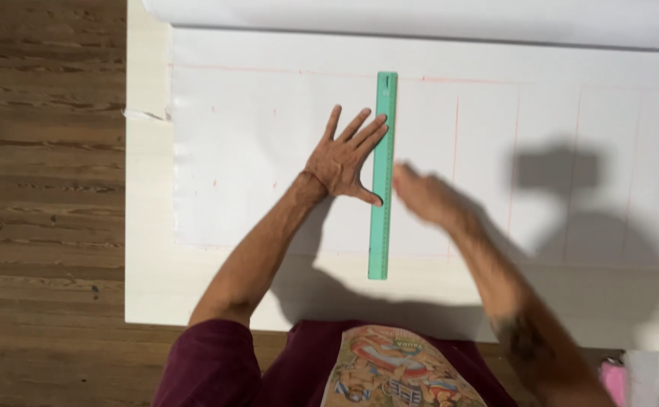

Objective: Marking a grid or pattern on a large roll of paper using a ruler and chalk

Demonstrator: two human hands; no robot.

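Your left hand [342, 160] lies flat and spread, palm down, on the white sheet [254, 151], with its fingers fanned toward the far edge of the worktop [149, 279]. The fingertips and the thumb tip touch the left side of the green ruler [381, 173], pressing against it.

The ruler lies straight on the sheet, running from near the far edge of the worktop toward the near edge. Its far end sits at a faint red line drawn across the sheet, and its near end reaches just past the sheet's near border onto bare worktop.

Your right hand [424, 197] is just beside the ruler on its right, about level with your left thumb. It is blurred, so you cannot tell whether its fingers are spread, pressed together or pinching anything.

More thin red lines [516, 151] run across the sheet to the right of the ruler, parallel to it. A roll of white paper [420, 19] lies along the far edge of the worktop. The left edge of the worktop meets a wooden floor [43, 188]. At the near right corner a pink object [610, 380] shows partly, too cut off to identify.
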